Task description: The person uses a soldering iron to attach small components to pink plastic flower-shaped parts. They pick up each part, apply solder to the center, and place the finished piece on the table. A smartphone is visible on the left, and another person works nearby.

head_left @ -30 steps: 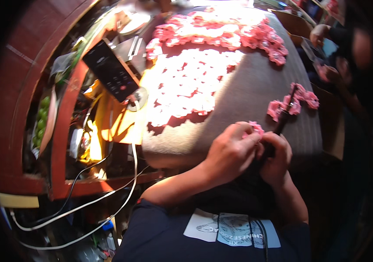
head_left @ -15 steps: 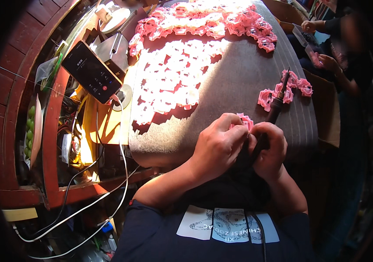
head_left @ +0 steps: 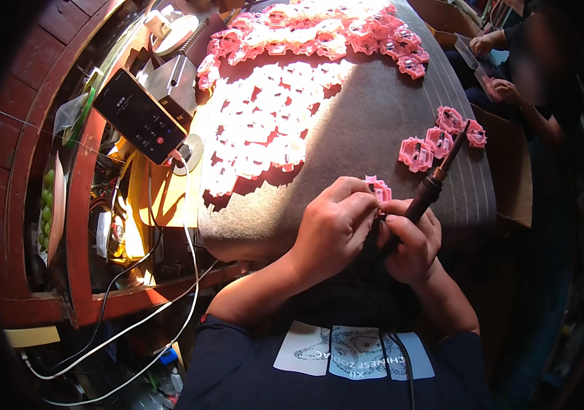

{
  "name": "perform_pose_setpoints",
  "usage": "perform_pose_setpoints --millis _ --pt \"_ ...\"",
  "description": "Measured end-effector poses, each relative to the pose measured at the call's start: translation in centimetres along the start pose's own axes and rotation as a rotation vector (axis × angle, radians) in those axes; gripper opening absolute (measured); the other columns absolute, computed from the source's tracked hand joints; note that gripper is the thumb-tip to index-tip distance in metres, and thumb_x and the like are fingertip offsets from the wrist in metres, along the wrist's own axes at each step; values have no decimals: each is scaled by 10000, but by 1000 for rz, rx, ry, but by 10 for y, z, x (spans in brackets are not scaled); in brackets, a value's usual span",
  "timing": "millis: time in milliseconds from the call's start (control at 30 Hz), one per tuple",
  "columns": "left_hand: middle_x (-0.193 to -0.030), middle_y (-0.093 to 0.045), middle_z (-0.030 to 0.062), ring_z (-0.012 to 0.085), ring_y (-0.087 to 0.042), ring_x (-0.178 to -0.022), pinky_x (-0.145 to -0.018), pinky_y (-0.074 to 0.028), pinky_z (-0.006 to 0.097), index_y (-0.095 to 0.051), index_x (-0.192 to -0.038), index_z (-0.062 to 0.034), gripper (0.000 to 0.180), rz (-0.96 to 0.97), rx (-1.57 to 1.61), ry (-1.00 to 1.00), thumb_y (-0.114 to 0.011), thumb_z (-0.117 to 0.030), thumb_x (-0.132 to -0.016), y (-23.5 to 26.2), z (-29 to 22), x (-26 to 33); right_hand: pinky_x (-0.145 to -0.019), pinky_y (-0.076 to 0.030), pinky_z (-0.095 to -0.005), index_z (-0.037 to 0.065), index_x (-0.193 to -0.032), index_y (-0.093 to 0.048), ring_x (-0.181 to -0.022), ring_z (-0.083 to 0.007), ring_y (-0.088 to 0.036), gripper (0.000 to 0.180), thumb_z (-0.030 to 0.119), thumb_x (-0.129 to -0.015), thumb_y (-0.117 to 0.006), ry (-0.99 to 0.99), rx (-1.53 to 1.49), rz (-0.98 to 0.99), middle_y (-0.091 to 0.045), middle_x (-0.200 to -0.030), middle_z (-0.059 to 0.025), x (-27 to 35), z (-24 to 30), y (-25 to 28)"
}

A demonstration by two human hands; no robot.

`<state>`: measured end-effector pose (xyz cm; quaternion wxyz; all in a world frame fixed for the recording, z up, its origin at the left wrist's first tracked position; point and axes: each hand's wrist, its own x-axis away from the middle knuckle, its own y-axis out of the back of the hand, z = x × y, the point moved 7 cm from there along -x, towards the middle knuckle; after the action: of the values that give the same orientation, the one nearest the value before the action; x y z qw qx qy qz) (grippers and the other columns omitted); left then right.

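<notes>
Pink part (head_left: pixel 380 187) we are pinching steady in our left hand (head_left: pixel 333 225); our right hand (head_left: pixel 411 247) is gripping a soldering iron (head_left: pixel 426 197) tip-outward, so it is perhaps also helping.

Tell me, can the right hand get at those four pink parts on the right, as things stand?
Probably yes, though not freely: the right hand holds a dark tool, which slants toward the pink parts. The grey surface between looks otherwise open.
</notes>
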<state>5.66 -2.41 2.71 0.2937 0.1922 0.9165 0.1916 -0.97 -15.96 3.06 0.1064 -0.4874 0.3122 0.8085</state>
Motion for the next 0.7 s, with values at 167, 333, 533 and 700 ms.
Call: perform_pose_setpoints --millis 167,333,533,700 --pt "-1058 -699 146 294 -728 -897 -757 -590 370 -739 -1013 -7 134 -4 -14 -3 -766 32 -888 2 -3 0 -664 -575 -423 45 -1192 -612 -794 -342 -705 460 -25 -771 -785 -17 13 22 -720 -1040 -189 -3 -1 -2" --pt "-1063 -690 145 295 -720 -880 -750 -584 375 -730 -1022 -11 155 9 -40 -14 -765 32 -876 1 -5 -1 -677 -590 -421 39 -1202 -565 -804 -340 -720 347 127 -953 -790 -49 -42 3 -720 -1017 -192 0 -2 4" --pt "-1053 -674 151 322 -708 -883 -761 -575 392 -720 -1041 -16 183 24 -80 -36 -758 33 -868 1 -7 0 -617 -562 -390 -8 -1298 -578 -687 -277 -701 576 516 -1066 -629 12 -55 20 -710 -858 -135 10 7 44" --pt "-1049 -673 152 335 -704 -889 -769 -574 403 -719 -1044 -23 180 20 -113 -41 -755 27 -874 0 -9 -1 -584 -532 -371 -59 -1211 -664 -672 -273 -645 585 502 -1047 -651 -58 -85 40 -667 -883 -173 4 16 63"
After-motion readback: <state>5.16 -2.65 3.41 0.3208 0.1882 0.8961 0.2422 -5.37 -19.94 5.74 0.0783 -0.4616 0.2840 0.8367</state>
